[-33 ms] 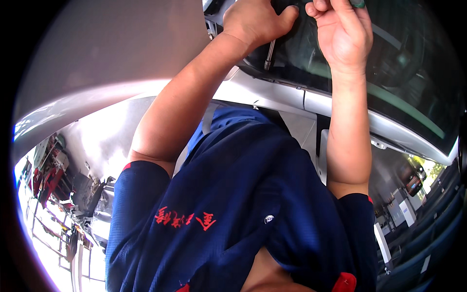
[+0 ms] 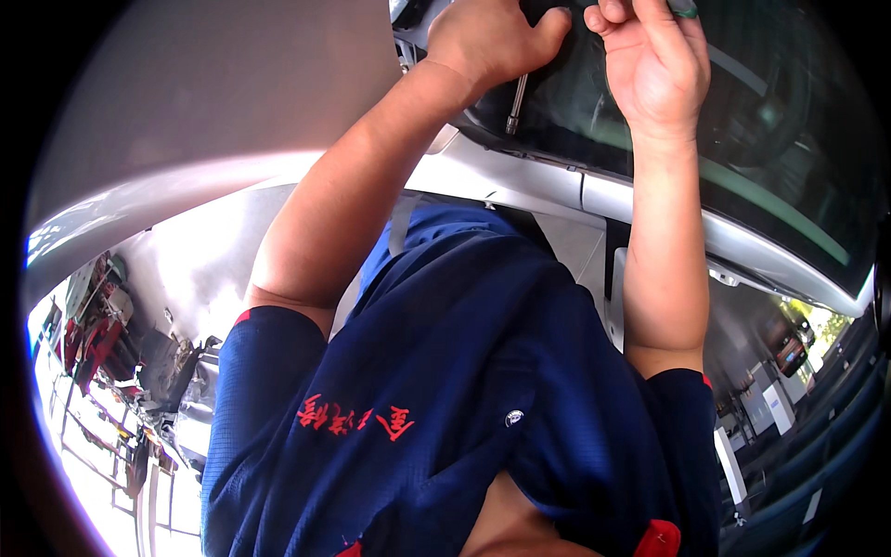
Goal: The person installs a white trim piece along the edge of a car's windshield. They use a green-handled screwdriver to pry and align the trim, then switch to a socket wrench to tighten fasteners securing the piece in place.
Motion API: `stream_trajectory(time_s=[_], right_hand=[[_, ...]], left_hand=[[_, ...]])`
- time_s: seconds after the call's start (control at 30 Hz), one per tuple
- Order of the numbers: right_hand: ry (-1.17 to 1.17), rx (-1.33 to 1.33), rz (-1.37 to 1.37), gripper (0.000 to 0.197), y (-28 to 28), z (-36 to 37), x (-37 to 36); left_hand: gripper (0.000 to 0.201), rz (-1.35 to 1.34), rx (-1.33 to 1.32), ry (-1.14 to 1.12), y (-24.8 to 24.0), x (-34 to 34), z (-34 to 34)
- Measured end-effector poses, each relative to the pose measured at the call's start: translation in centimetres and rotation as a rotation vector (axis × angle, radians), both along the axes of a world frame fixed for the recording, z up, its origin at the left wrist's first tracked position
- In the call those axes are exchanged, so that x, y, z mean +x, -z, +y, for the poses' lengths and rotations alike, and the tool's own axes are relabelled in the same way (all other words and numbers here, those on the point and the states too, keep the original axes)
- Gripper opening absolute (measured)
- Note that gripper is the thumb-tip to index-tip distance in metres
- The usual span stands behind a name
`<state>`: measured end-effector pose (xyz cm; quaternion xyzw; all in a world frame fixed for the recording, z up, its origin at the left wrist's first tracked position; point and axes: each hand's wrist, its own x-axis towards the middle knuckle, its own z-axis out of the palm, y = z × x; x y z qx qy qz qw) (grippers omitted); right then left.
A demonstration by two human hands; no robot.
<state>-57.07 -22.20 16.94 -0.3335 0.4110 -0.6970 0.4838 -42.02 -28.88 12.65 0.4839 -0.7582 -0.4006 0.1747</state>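
At the top edge, over the dark glass of a car (image 2: pixel 575 121), are both my hands. My left hand (image 2: pixel 487 45) has its back toward me and its thumb stretched out to the right; its other fingers are hidden or cut off. Just below it, a slim metal rod tool (image 2: pixel 516 104) shows, its thicker end pointing toward me; whether the hand touches it is hidden. My right hand (image 2: pixel 657 79) is palm up with its fingers curled, and a green thing (image 2: pixel 683 8), mostly cut off, shows at its fingers.
A grey car panel (image 2: pixel 232 84), seemingly a raised hood, fills the upper left. Silver bodywork (image 2: pixel 520 186) runs between my body and the glass. Jumbled parts (image 2: pixel 102 325) stand on the left; white boxes (image 2: pixel 770 395) stand at the right.
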Motion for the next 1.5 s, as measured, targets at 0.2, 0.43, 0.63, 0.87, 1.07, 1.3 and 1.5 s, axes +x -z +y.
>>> stream_trajectory(time_s=[0.2, 0.43, 0.63, 0.87, 1.07, 1.3, 1.5], right_hand=[[0.150, 0.176, 0.203, 0.010, -1.7, -0.7, 2.2], [0.099, 0.027, 1.141, 0.023, -2.9, -4.6, 6.7], [0.338, 0.294, -0.090, 0.006, -3.3, -0.7, 2.4], [0.170, -0.075, 1.331, 0.021, -3.5, -3.9, 7.1], [0.043, 0.078, 0.120, 0.014, -1.8, -0.5, 0.7], [-0.023, -0.004, -0.322, 0.020, 0.3, 0.9, -1.1], [0.126, 0.142, 0.406, 0.012, -2.4, -1.2, 4.8]], left_hand=[[0.052, 0.052, 0.053, 0.138, 1.1, 0.9, -1.9], [0.047, 0.636, -0.077, 0.280, 5.3, 1.6, -1.9], [0.039, 0.112, -0.017, 0.040, 0.7, -0.1, -0.5], [0.040, 0.834, -0.039, 0.164, 5.6, -0.1, -0.2], [0.044, 0.048, 0.066, 0.025, -1.3, -0.5, -0.1], [0.044, -0.002, -0.028, 0.053, -0.1, -0.7, -1.2], [0.034, 0.269, -0.106, 0.251, 2.9, -0.5, -2.8]])
